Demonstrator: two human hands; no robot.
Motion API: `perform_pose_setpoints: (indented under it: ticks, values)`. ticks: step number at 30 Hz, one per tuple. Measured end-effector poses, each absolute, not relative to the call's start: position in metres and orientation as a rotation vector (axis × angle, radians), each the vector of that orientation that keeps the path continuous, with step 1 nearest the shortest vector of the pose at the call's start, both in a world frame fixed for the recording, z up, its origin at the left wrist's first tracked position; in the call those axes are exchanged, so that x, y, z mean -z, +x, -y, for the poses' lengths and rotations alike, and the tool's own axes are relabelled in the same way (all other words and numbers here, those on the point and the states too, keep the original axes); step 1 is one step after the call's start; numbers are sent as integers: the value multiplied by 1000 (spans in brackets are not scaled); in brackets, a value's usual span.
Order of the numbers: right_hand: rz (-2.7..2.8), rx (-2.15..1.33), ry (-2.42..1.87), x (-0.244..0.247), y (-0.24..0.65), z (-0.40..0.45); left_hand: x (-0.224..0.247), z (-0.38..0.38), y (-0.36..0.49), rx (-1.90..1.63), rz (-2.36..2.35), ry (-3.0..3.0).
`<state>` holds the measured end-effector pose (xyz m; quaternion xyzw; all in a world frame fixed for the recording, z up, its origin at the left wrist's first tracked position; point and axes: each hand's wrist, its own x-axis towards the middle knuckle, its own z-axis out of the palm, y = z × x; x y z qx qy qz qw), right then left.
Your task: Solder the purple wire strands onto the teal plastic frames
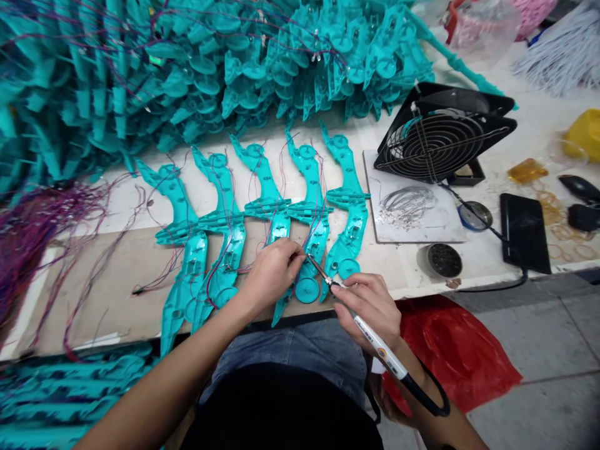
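My right hand [370, 306] grips a white-and-black soldering iron [377, 340] like a pen. Its metal tip points up and left, at the lower half of a curved teal plastic part [307, 156]. Close to that tip, my left hand [276, 269] is pinched on a thin wire [321, 181] that runs down over the part; the exact grip is partly hidden by the fingers. Several like teal parts lie side by side on the table, among them one on the right [347, 215] and one at far left [180, 200], most with thin red and blue wires across them.
A big heap of teal parts [225, 69] fills the back. Right of the row stand a black fan [431, 137], a white board [412, 219] with wire scraps, a tin [475, 215], a round dark-filled pot [440, 260] and a black box [524, 231]. Wire bundles [47, 231] lie left.
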<state>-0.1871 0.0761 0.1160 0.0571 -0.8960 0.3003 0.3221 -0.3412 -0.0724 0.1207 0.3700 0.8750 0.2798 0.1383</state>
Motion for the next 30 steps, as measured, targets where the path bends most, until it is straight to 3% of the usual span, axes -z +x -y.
perform_pose_setpoints:
  ticks: [30]
  values:
    - [2315, -807, 76, -118, -181, -81, -123, 71, -341, -803, -2519, 1058]
